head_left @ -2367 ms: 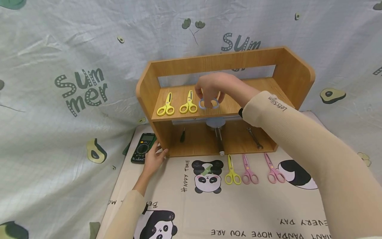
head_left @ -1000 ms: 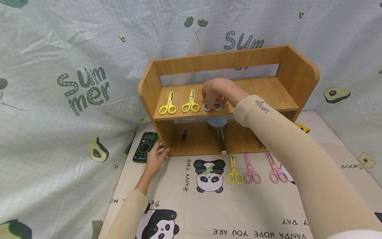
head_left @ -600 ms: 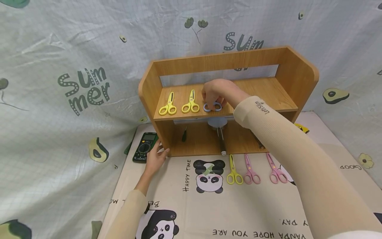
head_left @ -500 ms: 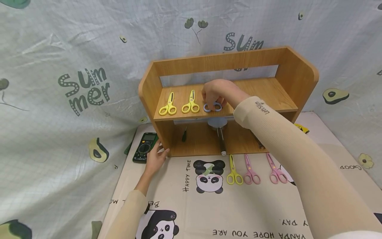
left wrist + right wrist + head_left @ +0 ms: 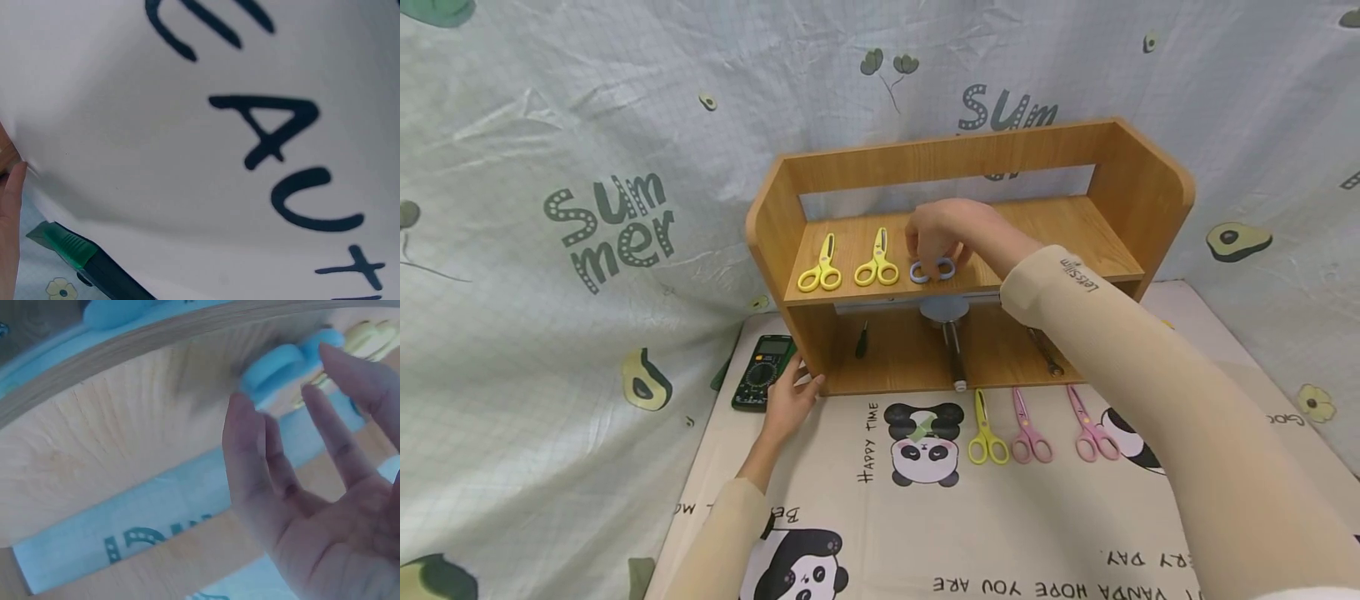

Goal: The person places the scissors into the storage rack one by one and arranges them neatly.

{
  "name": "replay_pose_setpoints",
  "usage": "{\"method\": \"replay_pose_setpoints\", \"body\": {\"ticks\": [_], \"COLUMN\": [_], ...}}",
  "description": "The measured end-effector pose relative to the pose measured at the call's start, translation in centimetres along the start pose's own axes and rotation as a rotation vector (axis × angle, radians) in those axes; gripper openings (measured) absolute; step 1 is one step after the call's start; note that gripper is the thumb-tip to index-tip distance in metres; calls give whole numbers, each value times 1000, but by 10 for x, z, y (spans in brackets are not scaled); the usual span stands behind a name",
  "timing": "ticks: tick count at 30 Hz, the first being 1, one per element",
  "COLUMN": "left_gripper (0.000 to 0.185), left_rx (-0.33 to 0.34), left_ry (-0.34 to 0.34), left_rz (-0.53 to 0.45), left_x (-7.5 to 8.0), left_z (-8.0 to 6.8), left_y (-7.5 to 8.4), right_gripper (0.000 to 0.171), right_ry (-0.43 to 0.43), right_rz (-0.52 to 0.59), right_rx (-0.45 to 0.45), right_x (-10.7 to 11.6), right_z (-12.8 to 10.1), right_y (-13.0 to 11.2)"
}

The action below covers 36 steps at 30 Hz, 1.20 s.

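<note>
My right hand [image 5: 936, 233] reaches over the upper board of a wooden shelf [image 5: 1052, 233]. It pinches blue-handled scissors [image 5: 275, 369] between thumb and index finger; the other fingers are spread apart. The blades are mostly hidden behind the fingers in the head view. To their left lie two pairs of yellow scissors, one nearer [image 5: 876, 265] and one farther left [image 5: 822, 271]. My left hand [image 5: 788, 402] rests against the lower front corner of the shelf's left side panel, its fingers fairly straight. Only part of it shows in the left wrist view.
A multimeter [image 5: 762, 375] lies beside the left hand. The lower shelf holds a screwdriver [image 5: 861, 342], a round-headed tool with a dark handle [image 5: 952, 350] and a wrench [image 5: 1045, 350]. In front lie yellow scissors [image 5: 982, 423], pink scissors [image 5: 1026, 425] and another pink pair [image 5: 1087, 423].
Since the earliest frame, the blue scissors and right hand have come down slightly toward the shelf board. Over the last second both hands have stayed nearly still; the view shifts a little.
</note>
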State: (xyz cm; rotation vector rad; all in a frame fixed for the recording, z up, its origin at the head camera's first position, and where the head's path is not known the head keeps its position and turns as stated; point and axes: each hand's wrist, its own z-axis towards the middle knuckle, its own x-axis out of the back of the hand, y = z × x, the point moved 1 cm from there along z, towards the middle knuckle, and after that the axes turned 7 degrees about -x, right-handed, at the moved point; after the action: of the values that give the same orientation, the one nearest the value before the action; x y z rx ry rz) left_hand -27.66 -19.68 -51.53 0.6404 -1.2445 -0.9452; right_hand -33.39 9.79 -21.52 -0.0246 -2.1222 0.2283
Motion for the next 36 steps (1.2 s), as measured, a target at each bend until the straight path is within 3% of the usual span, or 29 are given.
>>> {"method": "replay_pose_setpoints", "body": {"ticks": [4, 8, 14, 19, 23, 27, 36], "left_gripper": [69, 69, 69, 69, 69, 70, 68], "left_rx": [1, 5, 11, 0, -16, -29, -30], "left_ry": [-2, -2, 3, -1, -2, -2, 10], "left_rz": [-5, -10, 5, 6, 4, 4, -6], "left_x": [2, 3, 5, 5, 4, 3, 2], "left_z": [0, 0, -1, -3, -3, -1, 2], "left_y": [-1, -2, -4, -6, -7, -8, -4], "right_gripper": [56, 53, 46, 44, 44, 45, 38], "right_ry": [91, 189, 327, 322, 267, 179, 45], "right_rz": [-68, -139, -122, -96, -45, 21, 152], "right_rx": [64, 184, 339, 394, 420, 387, 234], "right_x": [0, -8, -42, -79, -112, -150, -224], "right_z": [-19, -46, -82, -99, -94, -75, -26], "right_y": [-6, -14, -21, -15, 1, 23, 68]}}
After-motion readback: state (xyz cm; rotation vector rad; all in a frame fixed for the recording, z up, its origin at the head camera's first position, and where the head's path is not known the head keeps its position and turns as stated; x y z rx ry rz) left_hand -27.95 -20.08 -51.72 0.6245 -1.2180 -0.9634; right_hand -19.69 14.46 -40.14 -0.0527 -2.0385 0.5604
